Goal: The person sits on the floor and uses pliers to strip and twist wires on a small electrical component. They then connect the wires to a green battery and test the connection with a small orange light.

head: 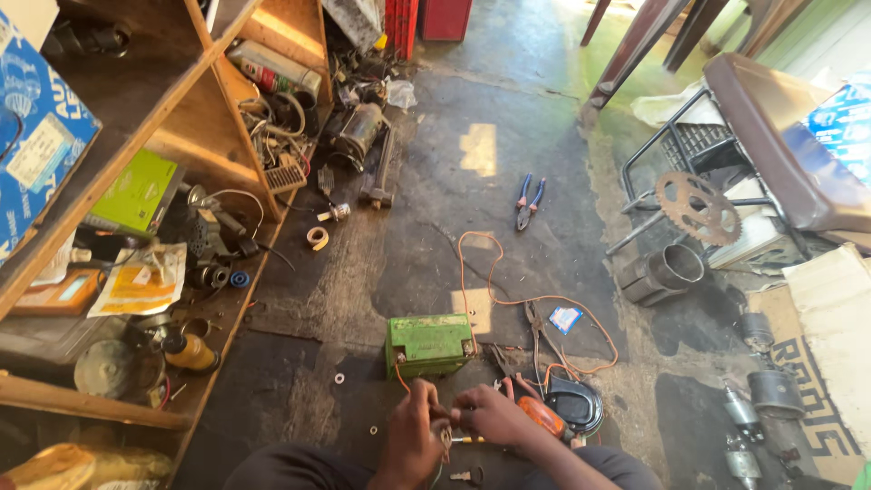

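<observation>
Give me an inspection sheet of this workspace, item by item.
Surface: stained dark concrete floor, sunlit patches.
Job's things: green battery just ahead of the hands; small metal parts between the fingers, too small to tell.
Clutter: pliers, tape roll, sprocket, metal cylinders, washers.
Hands: left hand and right hand meet, pinching the parts.
Cables: orange wire looping from the battery.
Surroundings: wooden shelves left, crowded with parts; cardboard right.

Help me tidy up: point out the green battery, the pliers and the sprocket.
green battery [428, 343], head view, middle of its top face.
pliers [527, 205], head view, at the pivot.
sprocket [699, 208], head view, on its toothed plate.
</observation>
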